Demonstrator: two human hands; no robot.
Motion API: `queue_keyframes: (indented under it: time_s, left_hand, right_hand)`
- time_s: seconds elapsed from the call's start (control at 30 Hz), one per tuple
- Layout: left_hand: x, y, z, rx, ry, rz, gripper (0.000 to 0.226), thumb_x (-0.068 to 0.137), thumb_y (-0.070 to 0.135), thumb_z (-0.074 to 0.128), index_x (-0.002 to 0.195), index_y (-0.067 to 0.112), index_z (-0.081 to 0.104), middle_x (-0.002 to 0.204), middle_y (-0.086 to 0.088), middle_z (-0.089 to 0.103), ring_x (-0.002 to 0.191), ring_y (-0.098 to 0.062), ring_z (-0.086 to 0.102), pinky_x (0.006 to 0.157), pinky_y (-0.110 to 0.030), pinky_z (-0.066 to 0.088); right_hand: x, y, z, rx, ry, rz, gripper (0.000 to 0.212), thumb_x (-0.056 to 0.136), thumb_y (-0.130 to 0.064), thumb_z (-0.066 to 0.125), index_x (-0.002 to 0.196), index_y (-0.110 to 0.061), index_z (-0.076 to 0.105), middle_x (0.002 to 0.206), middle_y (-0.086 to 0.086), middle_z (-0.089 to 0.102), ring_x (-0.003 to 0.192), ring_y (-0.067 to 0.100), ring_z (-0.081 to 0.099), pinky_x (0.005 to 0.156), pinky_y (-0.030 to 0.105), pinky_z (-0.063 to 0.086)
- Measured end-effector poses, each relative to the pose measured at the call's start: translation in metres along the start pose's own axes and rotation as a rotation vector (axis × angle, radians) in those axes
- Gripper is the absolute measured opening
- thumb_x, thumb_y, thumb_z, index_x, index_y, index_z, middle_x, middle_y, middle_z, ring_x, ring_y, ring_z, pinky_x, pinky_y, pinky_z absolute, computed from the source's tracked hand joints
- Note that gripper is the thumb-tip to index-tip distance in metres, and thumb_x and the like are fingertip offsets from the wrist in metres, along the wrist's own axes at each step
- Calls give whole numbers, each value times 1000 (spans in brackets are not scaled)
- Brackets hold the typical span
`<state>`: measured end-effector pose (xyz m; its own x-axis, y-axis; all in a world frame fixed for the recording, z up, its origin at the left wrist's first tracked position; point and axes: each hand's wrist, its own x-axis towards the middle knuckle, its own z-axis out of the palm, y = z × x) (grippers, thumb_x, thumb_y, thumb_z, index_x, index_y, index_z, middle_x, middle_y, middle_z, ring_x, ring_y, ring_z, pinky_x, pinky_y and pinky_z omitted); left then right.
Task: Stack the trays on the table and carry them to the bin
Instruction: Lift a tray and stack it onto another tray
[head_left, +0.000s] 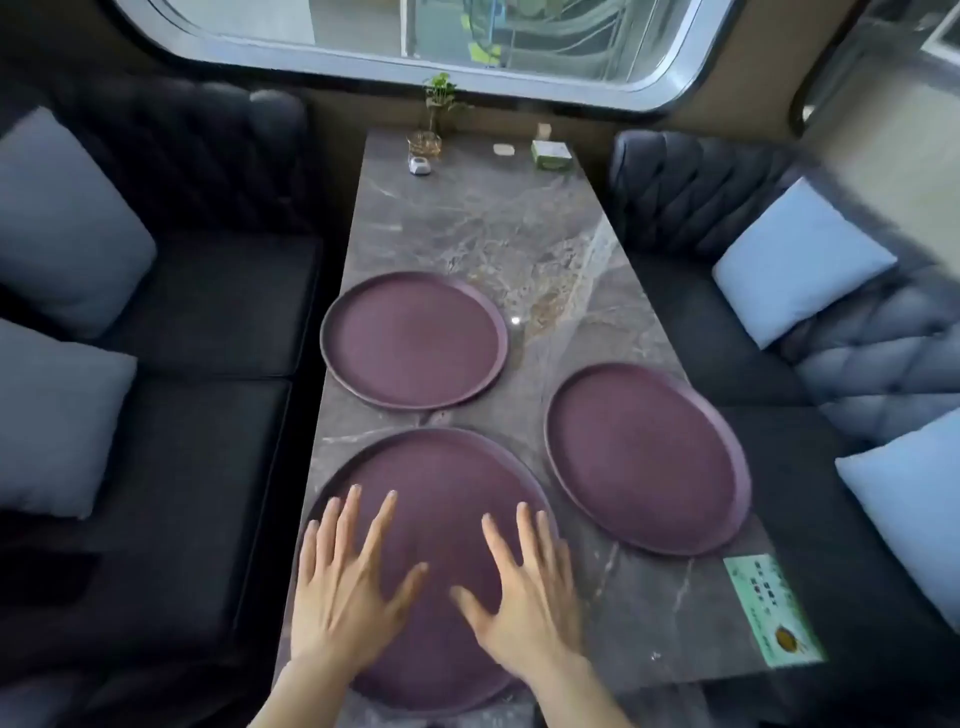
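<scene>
Now both hands, left hand (345, 587) and right hand (524, 592), hover fingers spread, empty grip, over the nearest tray (436, 467); stacking not begun, next grab its rim.

A restaurant booth is suggested: a marble table (519, 249) is flanked by tufted dark sofas (208, 291), and a green menu sticker (771, 608) is fixed near its edge.

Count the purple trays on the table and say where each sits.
3: near tray under both hands, far-left tray, right tray. None stacked or hidden.
</scene>
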<state>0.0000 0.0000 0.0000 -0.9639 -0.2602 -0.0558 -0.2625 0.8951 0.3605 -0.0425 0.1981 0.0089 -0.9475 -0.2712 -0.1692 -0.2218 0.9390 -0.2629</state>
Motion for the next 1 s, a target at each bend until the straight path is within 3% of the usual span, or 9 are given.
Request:
queue_keyframes:
  time_s: [0.17, 0.27, 0.4, 0.53, 0.63, 0.73, 0.87, 0.93, 1.0]
  left_hand:
    - [-15, -13, 37, 37, -141, 1, 103, 68, 85, 47, 157, 43, 13, 168, -4, 10, 155, -28, 6, 122, -41, 1]
    - [-17, -14, 47, 52, -239, 3, 114, 60, 87, 46, 156, 46, -1, 169, -1, -4, 155, -28, -7, 123, -43, -2]
    - [-17, -7, 51, 110, -351, -24, 121, 56, 87, 48, 155, 46, -8, 167, -1, -15, 154, -31, -15, 123, -46, 4]
    - [-19, 4, 58, 129, -303, -18, 124, 48, 84, 57, 157, 43, 13, 169, -5, 6, 154, -35, 3, 121, -52, 18]
    - [-17, 16, 66, 185, -306, -1, 125, 42, 87, 56, 154, 40, 29, 165, -10, 23, 151, -39, 19, 115, -54, 30]
    - [-14, 30, 71, 206, -283, -11, 114, 44, 87, 57, 144, 32, 50, 151, -16, 48, 138, -45, 42, 100, -56, 46]
    - [8, 52, 58, 219, -204, -6, 67, 70, 76, 52, 107, 24, 71, 108, -9, 72, 103, -36, 66, 80, -47, 52]
    - [29, 71, 49, 157, -168, -30, 50, 79, 69, 52, 96, 25, 69, 90, 1, 72, 87, -30, 68, 71, -42, 51]
    - [52, 97, 42, -30, -140, -103, 37, 83, 63, 56, 98, 31, 66, 91, 11, 70, 87, -22, 69, 70, -37, 53]
  right_hand:
    - [-10, 11, 39, -63, -122, 4, 96, 71, -84, 37, 154, -41, 13, 165, 9, 9, 152, 31, 8, 121, 51, 16]
    - [-13, 20, 49, -91, -101, 10, 95, 66, -82, 44, 149, -36, 33, 159, 11, 31, 144, 32, 33, 114, 49, 33]
    - [-17, 35, 55, -85, -62, -9, 94, 64, -78, 50, 147, -36, 37, 158, 7, 34, 144, 31, 35, 117, 41, 22]
    - [-19, 47, 50, -66, -68, -20, 94, 69, -76, 50, 151, -37, 28, 162, 5, 22, 149, 29, 22, 118, 42, 9]
    - [-20, 59, 45, -49, -91, 0, 92, 70, -74, 50, 152, -40, 23, 164, 2, 16, 151, 27, 15, 122, 40, 17]
    - [-19, 67, 40, -51, -96, 14, 86, 70, -72, 51, 147, -38, 35, 161, 2, 27, 148, 27, 25, 117, 41, 29]
    - [-2, 77, 17, 103, 45, 91, 48, 81, -63, 50, 111, -31, 71, 114, -7, 70, 109, 17, 65, 87, 29, 53]
    - [12, 93, -5, 232, 121, 158, 34, 86, -55, 52, 94, -29, 72, 86, -9, 71, 80, 12, 66, 67, 28, 52]
    - [27, 121, -25, 310, 214, 261, 30, 85, -48, 57, 76, -22, 67, 69, -7, 69, 65, 12, 63, 56, 30, 47]
